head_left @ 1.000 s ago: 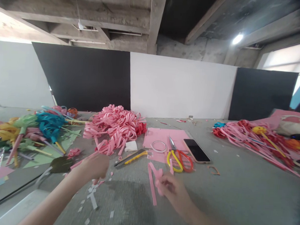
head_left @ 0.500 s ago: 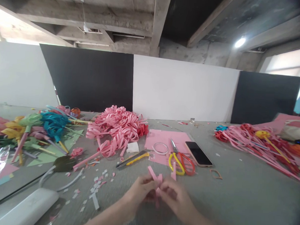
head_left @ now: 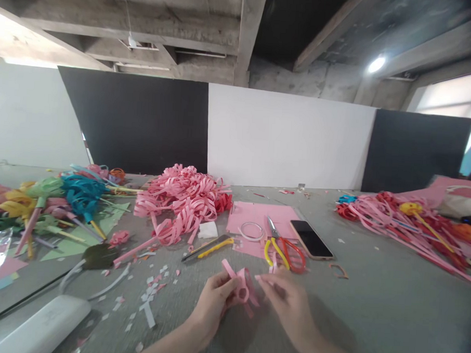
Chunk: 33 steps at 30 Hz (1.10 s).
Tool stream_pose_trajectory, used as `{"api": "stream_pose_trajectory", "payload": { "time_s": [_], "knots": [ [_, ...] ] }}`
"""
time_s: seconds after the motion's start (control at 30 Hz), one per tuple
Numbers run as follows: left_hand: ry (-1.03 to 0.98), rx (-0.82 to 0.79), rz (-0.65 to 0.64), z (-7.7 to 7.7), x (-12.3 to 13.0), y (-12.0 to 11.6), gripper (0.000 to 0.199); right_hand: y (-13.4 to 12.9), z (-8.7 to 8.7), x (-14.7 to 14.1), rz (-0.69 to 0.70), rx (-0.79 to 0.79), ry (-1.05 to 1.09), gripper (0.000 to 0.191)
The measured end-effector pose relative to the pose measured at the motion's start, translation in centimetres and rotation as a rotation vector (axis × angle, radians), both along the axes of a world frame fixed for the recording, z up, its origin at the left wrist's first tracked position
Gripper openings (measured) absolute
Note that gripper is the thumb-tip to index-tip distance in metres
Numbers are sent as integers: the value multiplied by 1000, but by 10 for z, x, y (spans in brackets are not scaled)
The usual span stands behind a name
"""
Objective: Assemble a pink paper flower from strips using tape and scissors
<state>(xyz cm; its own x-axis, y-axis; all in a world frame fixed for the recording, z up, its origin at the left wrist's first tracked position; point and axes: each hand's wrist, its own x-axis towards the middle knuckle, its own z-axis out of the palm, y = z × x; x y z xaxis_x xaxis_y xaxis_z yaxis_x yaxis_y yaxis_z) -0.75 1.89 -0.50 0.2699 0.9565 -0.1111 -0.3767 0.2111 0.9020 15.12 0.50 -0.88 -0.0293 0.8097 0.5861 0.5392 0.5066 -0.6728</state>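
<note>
My left hand (head_left: 215, 300) is closed on a looped pink paper-strip piece (head_left: 243, 288), pinching it between thumb and fingers. One straight end sticks up to the left, and other ends hang below a round curl. Just right of it, my right hand (head_left: 288, 298) is pinched shut on a narrow pink paper strip (head_left: 274, 261), part of which shows above the fingers. A small gap separates the two hands. Beyond the right hand lie scissors (head_left: 281, 251) with one yellow and one red handle, blades pointing away from me.
Behind are pink paper sheets (head_left: 253, 213) with a white ring (head_left: 252, 231), a phone (head_left: 311, 239) and a yellow cutter (head_left: 216, 247). Piled pink curled strips (head_left: 186, 195) stand beyond. Paper flowers (head_left: 82, 196) and a white device (head_left: 44, 324) lie left; more strips (head_left: 397, 220) lie right.
My hands have parted: the right has drawn away to the right, while the left keeps the looped pink piece, whose curl now shows more openly.
</note>
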Motion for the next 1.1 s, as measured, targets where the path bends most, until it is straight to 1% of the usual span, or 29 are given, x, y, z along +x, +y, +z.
{"api": "stream_pose_trajectory", "payload": {
  "time_s": [0.1,0.2,0.37,0.6,0.77,0.87,1.0,1.1],
  "knots": [
    [44,33,-15,0,0,-2,14,3,2,4,-55,-1,9,19],
    [67,34,-20,-1,0,-2,11,3,5,5,-61,-32,64,21],
    [109,53,-29,0,1,-3,11,2,5,1,-3,-161,221,26],
    [188,69,-41,7,4,-7,13,-3,-5,-11,107,-346,384,18],
    [224,79,-18,7,5,-8,13,-6,-8,-16,146,-353,463,19],
    [219,77,-4,5,6,-7,15,-5,-11,-16,136,-349,485,18],
    [222,57,19,2,6,-6,18,-2,-13,-16,106,-334,481,18],
    [236,71,32,3,6,-6,19,-3,-14,-15,103,-346,442,17]
  ]
}}
